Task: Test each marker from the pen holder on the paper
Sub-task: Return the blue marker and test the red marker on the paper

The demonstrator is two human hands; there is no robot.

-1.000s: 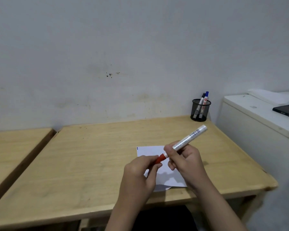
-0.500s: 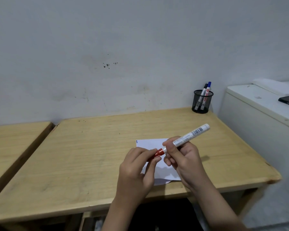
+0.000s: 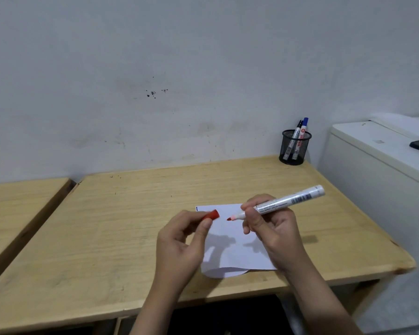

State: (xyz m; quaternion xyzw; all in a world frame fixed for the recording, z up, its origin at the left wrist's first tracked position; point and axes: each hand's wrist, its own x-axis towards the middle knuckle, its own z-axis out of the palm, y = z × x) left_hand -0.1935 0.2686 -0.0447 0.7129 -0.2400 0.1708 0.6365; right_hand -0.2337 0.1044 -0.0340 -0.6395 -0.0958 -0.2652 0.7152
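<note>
Soft, even, slightly cool light fills the room, rather dim, with the wall fading to a flat grey and no glare on anything. Light falls from above and a little in front: both hands throw blurred shadows onto the paper, the marker leaves a faint smudge of shadow on the table to the right, and it is black under the table edge. Focus is fair in the middle, but the wide lens bends the table edges and softens the corners, where the white cabinet smears at the right.
</note>
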